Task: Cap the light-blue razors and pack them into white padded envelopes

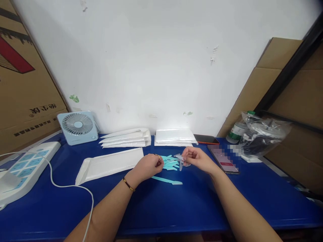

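Observation:
My left hand (148, 165) is closed with thumb and fingers together at the left side of a small heap of teal eyebrow razors (171, 164). What it holds, if anything, is hidden by the fingers. My right hand (198, 158) pinches a small clear plastic cap at the heap's right edge. More frosted clear caps (181, 166) lie loose under and beside its fingertips. Apart from the heap, one teal eyebrow razor (168, 180) lies nearer to me, its left end close to my left wrist.
A white padded envelope (111, 164) lies left of my hands. Stacks of white envelopes (126, 137) line the wall. A blue fan (78, 127), a power strip (27, 168) and its cable are left; phones (223, 159), a bottle (236, 131) and a plastic bag (259, 137) right.

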`<state>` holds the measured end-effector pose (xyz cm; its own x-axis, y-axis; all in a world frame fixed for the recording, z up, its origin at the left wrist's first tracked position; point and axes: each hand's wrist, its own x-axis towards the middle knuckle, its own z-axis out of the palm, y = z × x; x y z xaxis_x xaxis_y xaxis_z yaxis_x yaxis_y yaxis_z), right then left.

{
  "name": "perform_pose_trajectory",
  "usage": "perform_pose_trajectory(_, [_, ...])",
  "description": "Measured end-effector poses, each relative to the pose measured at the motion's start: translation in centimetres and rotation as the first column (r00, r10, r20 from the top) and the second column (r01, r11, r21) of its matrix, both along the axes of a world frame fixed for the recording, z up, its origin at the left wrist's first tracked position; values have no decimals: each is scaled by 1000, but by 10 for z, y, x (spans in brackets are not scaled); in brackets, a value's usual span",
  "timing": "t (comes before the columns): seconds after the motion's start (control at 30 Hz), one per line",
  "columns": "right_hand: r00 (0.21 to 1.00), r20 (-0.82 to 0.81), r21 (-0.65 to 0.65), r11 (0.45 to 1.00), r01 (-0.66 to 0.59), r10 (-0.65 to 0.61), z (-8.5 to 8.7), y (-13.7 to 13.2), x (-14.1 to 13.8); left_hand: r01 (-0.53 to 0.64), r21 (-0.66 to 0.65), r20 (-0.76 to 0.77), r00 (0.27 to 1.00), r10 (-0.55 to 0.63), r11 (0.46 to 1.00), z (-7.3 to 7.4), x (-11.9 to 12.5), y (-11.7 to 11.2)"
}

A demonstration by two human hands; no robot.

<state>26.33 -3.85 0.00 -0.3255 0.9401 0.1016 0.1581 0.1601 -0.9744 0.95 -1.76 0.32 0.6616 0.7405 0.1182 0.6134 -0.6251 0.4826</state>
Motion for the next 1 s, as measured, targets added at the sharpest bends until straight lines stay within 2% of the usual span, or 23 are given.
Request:
perform_pose_trajectory(0.23, [995, 50, 33, 995, -90, 88, 2, -3, -4, 13, -18, 31, 999, -12, 1000, 2, 0, 0])
perform_pose_trajectory(0.4, [984, 106, 35, 989, -145, 141, -1, -4, -7, 48, -104, 73, 996, -41, 993, 5, 1, -3])
perform_pose_trajectory(0.5, [965, 179, 25, 979, -201, 193, 0, -6, -8, 96, -153, 42, 995, -91, 984, 4, 3, -5])
perform_pose_trajectory(0.57, [950, 257, 54, 979, -198, 178, 2, -7, -6, 111, -149, -4, 994, -113, 983, 2, 4, -6])
perform_pose_trajectory(0.63, [922, 379, 150, 977, -149, 83, 4, -7, -3, 88, -98, -49, 994, -93, 991, -1, 3, -4])
perform_pose_trajectory(0.7, [857, 515, 243, 960, -138, -7, 3, -6, 0, 41, 14, -99, 994, -40, 999, -5, 2, -1])
perform_pose_trajectory(0.8, [743, 669, 262, 937, -231, -4, -2, -3, 0, 28, 173, -197, 980, 7, 985, -11, 1, 4])
perform_pose_trajectory(0.9, [676, 737, 278, 917, -284, -14, -8, 0, -5, 59, 221, -256, 967, 0, 974, -14, 1, 7])
perform_pose_trajectory(1.0, [630, 773, 316, 907, -279, -75, -11, 0, -12, 81, 248, -271, 962, -11, 965, -13, 2, 7])
